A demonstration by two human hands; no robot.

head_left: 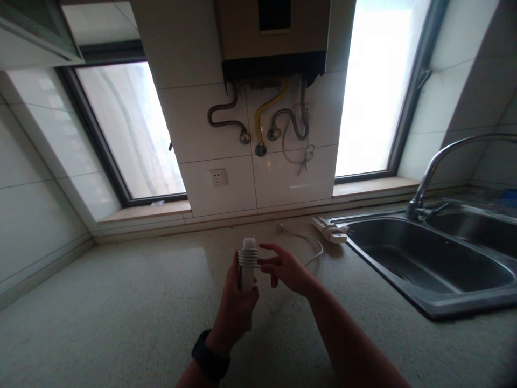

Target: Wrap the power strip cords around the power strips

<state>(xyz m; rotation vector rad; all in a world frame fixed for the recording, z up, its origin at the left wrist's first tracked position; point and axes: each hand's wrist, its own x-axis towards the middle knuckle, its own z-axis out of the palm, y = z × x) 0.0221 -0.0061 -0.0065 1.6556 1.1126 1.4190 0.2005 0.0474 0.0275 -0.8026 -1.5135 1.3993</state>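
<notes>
My left hand (238, 307) is wrapped round a slim white block (247, 283), which looks like a power strip and stands upright. Several turns of white cord (248, 257) circle its upper part. Just to the right, my right hand (285, 267) has its fingers bent at the coils, the cord between them; the exact grip is partly hidden. Beyond my right wrist the loose cord curves over the countertop (161, 312) and ends in a small plug (280, 229) near the wall. A dark watch (210, 355) is on my left wrist.
Another white power strip (330, 230), bundled with its cord, lies by the left rim of the double sink (440, 311). A chrome faucet (422, 183) arches over the sink. On the tiled wall are a socket (218, 178), hoses (260, 116) and a water heater (274, 43), between two windows.
</notes>
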